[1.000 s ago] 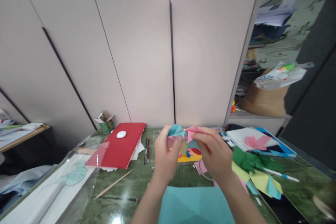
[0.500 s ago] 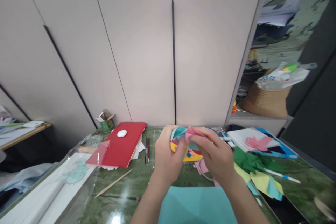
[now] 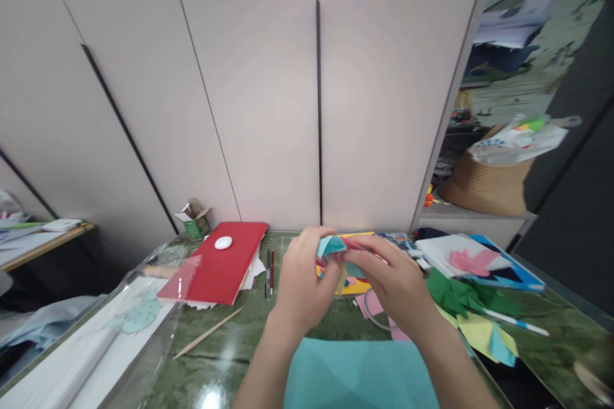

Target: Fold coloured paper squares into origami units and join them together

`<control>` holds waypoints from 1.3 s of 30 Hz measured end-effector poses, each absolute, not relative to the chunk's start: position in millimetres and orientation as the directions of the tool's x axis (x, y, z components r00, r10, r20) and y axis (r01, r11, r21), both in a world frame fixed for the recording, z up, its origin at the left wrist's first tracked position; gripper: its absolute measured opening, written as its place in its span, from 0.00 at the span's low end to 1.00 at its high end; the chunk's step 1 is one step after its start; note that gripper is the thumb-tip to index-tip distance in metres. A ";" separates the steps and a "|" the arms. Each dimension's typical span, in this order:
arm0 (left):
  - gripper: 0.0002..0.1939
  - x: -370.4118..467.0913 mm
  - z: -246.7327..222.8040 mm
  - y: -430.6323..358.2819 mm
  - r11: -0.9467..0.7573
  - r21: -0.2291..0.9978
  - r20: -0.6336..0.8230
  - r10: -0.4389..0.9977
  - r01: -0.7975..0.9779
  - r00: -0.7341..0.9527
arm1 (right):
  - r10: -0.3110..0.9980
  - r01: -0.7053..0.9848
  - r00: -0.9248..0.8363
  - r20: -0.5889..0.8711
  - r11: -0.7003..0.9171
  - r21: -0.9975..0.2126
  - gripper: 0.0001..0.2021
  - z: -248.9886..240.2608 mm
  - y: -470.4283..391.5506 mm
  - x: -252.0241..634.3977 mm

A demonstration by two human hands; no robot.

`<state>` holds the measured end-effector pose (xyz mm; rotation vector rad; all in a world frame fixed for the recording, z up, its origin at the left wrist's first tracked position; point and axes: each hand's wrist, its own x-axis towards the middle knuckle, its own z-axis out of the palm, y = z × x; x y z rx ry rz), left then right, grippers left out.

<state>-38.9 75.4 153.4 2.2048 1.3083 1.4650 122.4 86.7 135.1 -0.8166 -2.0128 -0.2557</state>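
Between both hands, above the table, is a small folded paper piece (image 3: 332, 245) in teal and pink. My left hand (image 3: 307, 281) pinches its teal side with thumb and fingers. From the right, my right hand (image 3: 391, 275) grips the pink part, its fingertips meeting the left ones at the middle. The fingers cover much of the folds. Beneath the wrists lies a flat teal paper sheet (image 3: 359, 374). A yellow printed sheet (image 3: 357, 287) and pink paper scraps (image 3: 398, 332) lie behind the hands, partly hidden.
To the left are a red folder (image 3: 220, 275) with a white oval object (image 3: 223, 243), a pointed wooden stick (image 3: 208, 332), pens (image 3: 270, 275) and a plastic sleeve (image 3: 139, 319). Green paper (image 3: 455, 291), yellow paper pieces (image 3: 484, 332) and a white marker (image 3: 520, 323) lie on the right.
The folded paper has turned in my fingers: its teal part shows a broader flat face, and less pink is visible. Both hands have shifted only slightly.
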 end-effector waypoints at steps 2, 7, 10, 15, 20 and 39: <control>0.12 -40.7 154.2 75.6 -0.584 0.569 0.632 0.761 0.579 0.146 | 0.456 0.643 -0.381 0.804 0.756 -0.124 0.10 136.3 86.9 123.1; 0.05 -44.9 151.7 77.0 -0.540 0.577 0.591 0.794 0.613 0.143 | 0.469 0.614 -0.398 0.788 0.775 -0.151 0.10 143.1 86.1 125.4; 0.06 -46.2 150.9 77.6 -0.563 0.570 0.593 0.786 0.598 0.174 | 0.479 0.600 -0.389 0.787 0.780 -0.178 0.10 145.1 85.9 127.7; 0.08 -45.7 152.6 78.6 -0.588 0.594 0.575 0.788 0.549 0.221 | 0.477 0.613 -0.337 0.812 0.766 -0.195 0.10 140.9 89.9 129.7; 0.08 -44.7 150.2 81.8 -0.627 0.634 0.620 0.762 0.453 0.186 | 0.343 0.662 -0.203 0.917 0.738 -0.130 0.11 134.2 95.2 126.9; 0.09 -41.2 152.5 78.2 -0.647 0.620 0.640 0.744 0.443 0.191 | 0.497 0.580 -0.193 0.846 0.754 -0.310 0.10 138.7 91.3 125.8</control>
